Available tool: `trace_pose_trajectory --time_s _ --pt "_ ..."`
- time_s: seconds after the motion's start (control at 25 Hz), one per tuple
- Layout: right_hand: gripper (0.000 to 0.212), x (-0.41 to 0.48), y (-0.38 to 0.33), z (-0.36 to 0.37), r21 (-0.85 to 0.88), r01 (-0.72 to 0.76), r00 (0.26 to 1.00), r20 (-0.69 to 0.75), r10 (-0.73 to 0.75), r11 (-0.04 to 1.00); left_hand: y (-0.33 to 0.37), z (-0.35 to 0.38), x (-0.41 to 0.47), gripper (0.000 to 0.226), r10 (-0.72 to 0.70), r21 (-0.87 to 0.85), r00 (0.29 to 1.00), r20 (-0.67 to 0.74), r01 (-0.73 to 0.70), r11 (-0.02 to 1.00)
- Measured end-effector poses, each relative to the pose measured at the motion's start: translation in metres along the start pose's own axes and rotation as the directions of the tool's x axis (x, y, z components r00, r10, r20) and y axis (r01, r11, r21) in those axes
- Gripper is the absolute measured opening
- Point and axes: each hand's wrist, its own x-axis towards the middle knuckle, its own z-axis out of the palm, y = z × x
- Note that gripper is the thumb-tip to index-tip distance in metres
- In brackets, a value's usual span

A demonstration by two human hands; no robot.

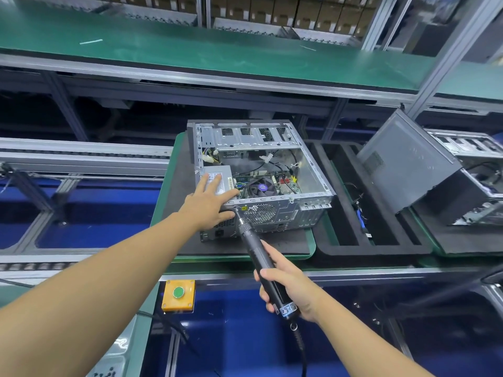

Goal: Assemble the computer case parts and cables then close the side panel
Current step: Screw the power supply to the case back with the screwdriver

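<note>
At the far left, grey conveyor rails (81, 156) run toward a green-edged pallet (163, 202) topped with a dark mat. Below its near edge is a yellow button box (178, 295) with a green button.

The left hand (209, 202) lies released, fingers straight and spread flat on the power supply (221, 183), thumb hanging over the rear face. That silver unit sits in the near-left corner of the computer case (313, 183), which lies on its side on the mat with the open side up and no side panel on it. Behind the power supply, a bundle of yellow and black wires with white plugs (208, 156) hangs in the far-left corner. A drive cage (253, 137) spans the far side. On the floor of the case lies the motherboard (285, 183) with a cooler fan (262, 187), and black cables (275, 165) loop loosely above it.

The electric screwdriver (258, 254) slants up and left, its bit touching the case's rear panel just above the round fan grille (261, 212), beside the left thumb. The right hand (288, 289) is clenched round the tool's black body, its cord trailing below.

To the right, touching the pallet, a black foam tray (326, 240) has long compartments; one of them holds a blue cable (362, 219) and thin black leads. Further right, a dark grey panel (408, 164) leans tilted over a second case (468, 191), also open, with wiring inside.
</note>
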Motion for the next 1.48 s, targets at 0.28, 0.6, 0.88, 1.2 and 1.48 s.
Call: trace_pose_trajectory --time_s 0.28,0.6,0.88,1.2,1.48 --pt "0.077 0.000 0.002 -0.001 -0.041 0.003 1.000 -0.007 -0.003 0.999 0.003 -0.002 -0.008 0.048 0.026 0.008 0.990 -0.138 -0.026 1.000" --pt "0.075 -0.001 0.004 -0.011 -0.088 -0.013 1.000 -0.005 0.012 0.996 0.052 0.013 -0.040 0.024 -0.464 -0.905 0.874 0.143 0.305 0.296" --pt "0.077 0.003 0.004 -0.013 -0.117 -0.019 1.000 -0.001 0.019 0.993 0.062 0.020 -0.030 0.028 -0.337 -0.852 0.792 0.508 0.405 -0.333" --pt "0.077 0.003 0.009 -0.013 -0.121 -0.023 1.000 -0.023 0.020 0.992 0.068 0.020 -0.028 0.022 -0.386 -0.854 0.767 0.512 0.407 -0.325" --pt "0.076 -0.001 0.005 -0.013 -0.126 -0.028 0.999 -0.033 0.024 0.992 0.070 0.025 -0.027 0.021 -0.412 -0.900 0.805 0.428 0.336 -0.279"
